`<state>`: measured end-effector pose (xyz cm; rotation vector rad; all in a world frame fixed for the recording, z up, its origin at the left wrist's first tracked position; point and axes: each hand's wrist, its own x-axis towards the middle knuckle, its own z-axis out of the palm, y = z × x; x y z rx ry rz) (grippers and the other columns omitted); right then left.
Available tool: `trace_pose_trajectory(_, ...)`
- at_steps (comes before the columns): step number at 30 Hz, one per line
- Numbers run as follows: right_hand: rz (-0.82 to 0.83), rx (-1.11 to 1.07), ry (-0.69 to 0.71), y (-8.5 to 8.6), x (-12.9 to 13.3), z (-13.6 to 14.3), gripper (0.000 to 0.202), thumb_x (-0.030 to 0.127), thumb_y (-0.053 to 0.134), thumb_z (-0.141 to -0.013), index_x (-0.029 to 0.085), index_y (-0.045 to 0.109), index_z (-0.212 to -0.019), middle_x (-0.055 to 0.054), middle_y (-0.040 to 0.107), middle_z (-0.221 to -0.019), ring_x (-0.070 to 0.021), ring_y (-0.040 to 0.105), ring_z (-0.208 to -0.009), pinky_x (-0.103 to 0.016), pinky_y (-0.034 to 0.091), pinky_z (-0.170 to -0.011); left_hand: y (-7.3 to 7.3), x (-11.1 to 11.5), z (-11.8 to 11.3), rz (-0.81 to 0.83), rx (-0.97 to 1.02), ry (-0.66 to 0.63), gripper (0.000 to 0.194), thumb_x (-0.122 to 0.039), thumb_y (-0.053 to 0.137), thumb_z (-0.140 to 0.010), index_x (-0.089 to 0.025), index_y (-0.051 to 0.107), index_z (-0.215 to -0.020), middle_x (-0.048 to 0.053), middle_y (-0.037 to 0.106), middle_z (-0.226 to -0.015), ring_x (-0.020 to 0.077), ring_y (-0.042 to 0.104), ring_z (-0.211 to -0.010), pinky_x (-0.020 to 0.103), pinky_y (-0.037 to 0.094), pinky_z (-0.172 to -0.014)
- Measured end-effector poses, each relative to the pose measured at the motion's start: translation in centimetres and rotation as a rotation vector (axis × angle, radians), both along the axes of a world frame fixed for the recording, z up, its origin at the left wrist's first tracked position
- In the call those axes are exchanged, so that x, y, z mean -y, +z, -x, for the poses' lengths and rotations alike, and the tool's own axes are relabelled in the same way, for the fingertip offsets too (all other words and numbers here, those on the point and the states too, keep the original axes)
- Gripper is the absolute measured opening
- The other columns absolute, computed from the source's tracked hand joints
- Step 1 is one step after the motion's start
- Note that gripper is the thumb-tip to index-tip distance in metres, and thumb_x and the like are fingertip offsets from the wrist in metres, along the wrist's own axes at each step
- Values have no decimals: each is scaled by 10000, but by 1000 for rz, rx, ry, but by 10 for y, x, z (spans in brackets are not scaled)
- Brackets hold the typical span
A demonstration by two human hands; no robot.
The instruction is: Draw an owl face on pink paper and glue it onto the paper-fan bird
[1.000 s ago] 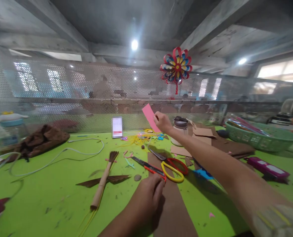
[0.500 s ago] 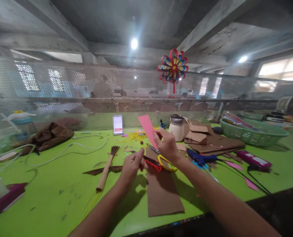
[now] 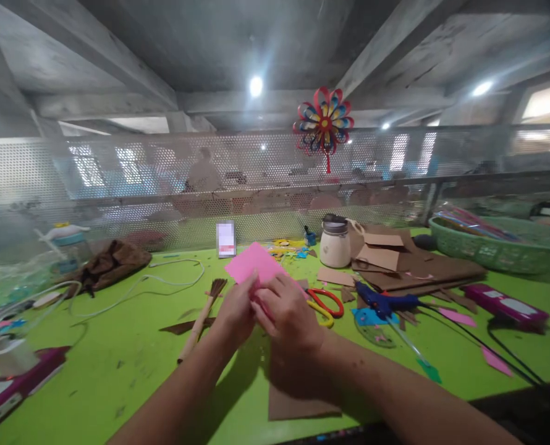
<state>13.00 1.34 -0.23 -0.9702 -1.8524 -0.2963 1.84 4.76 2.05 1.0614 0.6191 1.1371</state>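
Note:
Between my two hands is a pink sheet of paper (image 3: 255,262), its broad corner pointing away from me. My left hand (image 3: 238,309) pinches the near part of the sheet, fingers closed. Right beside it, my right hand (image 3: 288,309) has its fingers curled onto the same paper; its lower edge is hidden behind both hands. Scissors with red and yellow handles (image 3: 327,303) lie just beyond my right hand, their blades covered. Under my right forearm lies a brown paper strip (image 3: 298,405). A small brush-like bundle with a wrapped handle (image 3: 197,334) rests left of my left hand.
A blue glue gun (image 3: 384,301) with its cord lies at right, near a purple power strip (image 3: 507,306). Behind are a cream jug (image 3: 335,244), brown paper (image 3: 423,269), a green basket (image 3: 502,244) and an upright phone (image 3: 226,240). A white cable (image 3: 164,281) loops at left.
My hands have come together on the pink paper, which was in my right hand alone and now appears wider. The scissors, earlier by my left hand, now lie on the table to the right.

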Motion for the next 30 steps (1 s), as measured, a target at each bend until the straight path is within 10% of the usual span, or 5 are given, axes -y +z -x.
trace_pose_trajectory(5, 259, -303, -52, 8, -16, -28, 297, 339, 577, -849, 152, 652, -1068, -164, 628, -1116, -296, 522, -1061, -498, 422, -924, -9, -15, 8, 122, 14, 18, 159, -215, 650, -835, -114, 614, -953, 61, 704, -725, 184, 683, -640, 285, 570, -615)
trace_pose_trajectory(10, 802, -470, 163, 1, -26, -41, 283, 412, 639, -782, 141, 721, -777, -68, 685, -679, -180, 600, -580, -291, 453, -518, -18, -15, 11, 186, -5, 8, 201, -184, 688, -809, -76, 655, -975, 124, 740, -783, 240, 711, -662, 360, 594, -668)
trace_pose_trajectory(14, 1038, -583, 331, -5, -20, -37, 355, 468, 645, -756, 121, 714, -788, -80, 716, -726, -156, 604, -568, -267, 443, -514, -22, -17, 13, 192, 19, 56, 213, -235, 650, -864, -56, 658, -980, 139, 746, -789, 228, 710, -639, 354, 597, -681)
trace_pose_trajectory(30, 1122, -773, 439, -10, -19, -33, 329, 455, 758, -663, 146, 689, -751, -5, 667, -613, -112, 523, -496, -245, 376, -491, -21, -14, 15, 216, 157, -48, 249, -172, 525, -890, -15, 665, -1024, 200, 747, -891, 283, 728, -751, 426, 587, -788)
